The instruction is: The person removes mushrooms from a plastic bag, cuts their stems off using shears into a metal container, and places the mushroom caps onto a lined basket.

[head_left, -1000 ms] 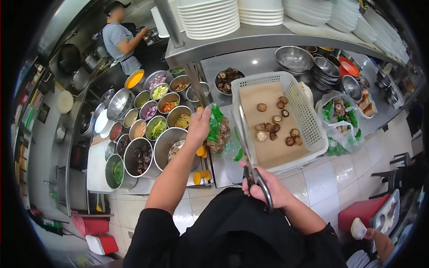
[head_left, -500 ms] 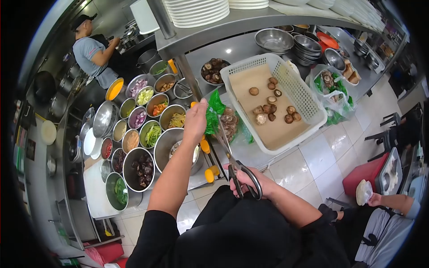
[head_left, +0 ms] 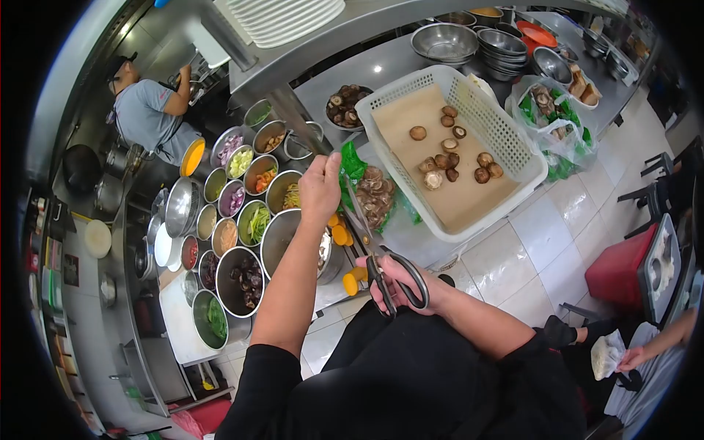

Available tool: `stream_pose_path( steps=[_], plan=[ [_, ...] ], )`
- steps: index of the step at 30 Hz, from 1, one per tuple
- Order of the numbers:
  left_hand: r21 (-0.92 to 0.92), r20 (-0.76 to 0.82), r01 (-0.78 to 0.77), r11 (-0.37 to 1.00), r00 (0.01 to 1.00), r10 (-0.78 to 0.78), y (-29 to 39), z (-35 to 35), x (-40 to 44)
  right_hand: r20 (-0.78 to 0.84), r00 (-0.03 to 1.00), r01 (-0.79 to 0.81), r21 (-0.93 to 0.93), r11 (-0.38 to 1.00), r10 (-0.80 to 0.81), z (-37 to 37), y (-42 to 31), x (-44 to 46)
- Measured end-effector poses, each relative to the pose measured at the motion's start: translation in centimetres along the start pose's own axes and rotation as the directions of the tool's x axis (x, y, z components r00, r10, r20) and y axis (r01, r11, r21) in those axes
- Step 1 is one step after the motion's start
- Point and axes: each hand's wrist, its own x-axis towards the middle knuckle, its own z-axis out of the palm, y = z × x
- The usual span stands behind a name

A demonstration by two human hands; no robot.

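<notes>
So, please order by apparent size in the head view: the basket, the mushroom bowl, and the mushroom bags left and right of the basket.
1. Basket
2. Left bag and right bag: order unsure, the left one is partly covered
3. Mushroom bowl

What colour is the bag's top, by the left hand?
The bag's top by the left hand is green, seen best in the head view.

Commercial kitchen – stacked dishes (head_left: 286,18), steel bowls (head_left: 502,53), ingredient pots (head_left: 224,284).
</notes>
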Motion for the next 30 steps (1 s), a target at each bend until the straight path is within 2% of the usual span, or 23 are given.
stream_pose_path(
  steps=[6, 8, 11, 12, 16, 19, 20, 22, 25, 26, 28, 29, 30],
  plan=[
    [-0.013, -0.044, 0.017, 1.0, 0.999, -0.018, 1.2, 0.5, -0.5, -0.121, 0.988, 0.091, -0.048, 0.995, -0.096, 0.5, 0.5, 1.5],
    [-0.089, -0.076, 0.011, 0.996, 0.997, -0.018, 1.1, 1.1, -0.9, -0.166, 0.97, 0.154, -0.129, 0.98, -0.175, 0.8, 0.6, 2.3],
    [-0.175, -0.131, 0.029, 0.984, 0.99, -0.053, 0.0, 2.6, -1.0, -0.234, 0.949, 0.163, -0.203, 0.966, -0.209, -0.6, -0.4, 3.9],
    [-0.199, -0.153, 0.038, 0.979, 0.986, -0.069, -0.4, 3.0, -0.7, -0.229, 0.946, 0.191, -0.172, 0.966, -0.228, 0.4, -0.8, 3.2],
    [-0.337, -0.126, 0.153, 0.929, 0.97, -0.206, -1.4, 2.9, 0.1, -0.26, 0.93, 0.218, -0.176, 0.96, -0.259, 1.1, 0.0, 2.4],
    [-0.286, -0.106, 0.134, 0.949, 0.98, -0.17, -0.7, 2.8, -1.2, -0.312, 0.895, 0.257, -0.223, 0.94, -0.318, 0.1, -0.8, 3.8],
    [-0.271, -0.088, 0.11, 0.956, 0.986, -0.139, -0.1, 2.7, -2.2, -0.315, 0.861, 0.361, -0.177, 0.916, -0.4, -1.0, -0.9, 5.4],
    [-0.241, -0.05, 0.063, 0.968, 0.996, -0.078, 1.6, 2.4, -3.9, -0.362, 0.873, 0.3, -0.129, 0.945, -0.327, -1.6, -4.5, 5.8],
    [-0.304, -0.018, 0.112, 0.946, 0.992, -0.123, 0.9, 1.9, -3.5, -0.371, 0.89, 0.235, -0.124, 0.964, -0.264, -1.4, -6.7, 6.3],
    [-0.325, 0.085, 0.143, 0.935, 0.989, -0.121, 0.4, 1.7, -3.0, -0.367, 0.895, 0.216, -0.142, 0.966, -0.254, -1.4, -7.5, 6.5],
    [-0.346, 0.29, 0.224, 0.911, 0.949, -0.123, -0.7, 0.9, -3.0, -0.398, 0.884, 0.253, -0.032, 0.967, -0.244, -2.4, -8.6, 8.0],
    [-0.341, 0.24, 0.189, 0.921, 0.965, -0.109, -0.7, 0.8, -3.6, -0.412, 0.88, 0.27, 0.026, 0.962, -0.236, -3.3, -9.2, 9.1],
    [-0.332, 0.191, 0.155, 0.93, 0.977, -0.095, 0.2, 0.5, -4.6, -0.355, 0.907, 0.292, 0.148, 0.945, -0.225, -5.4, -9.9, 9.9]
  ],
)
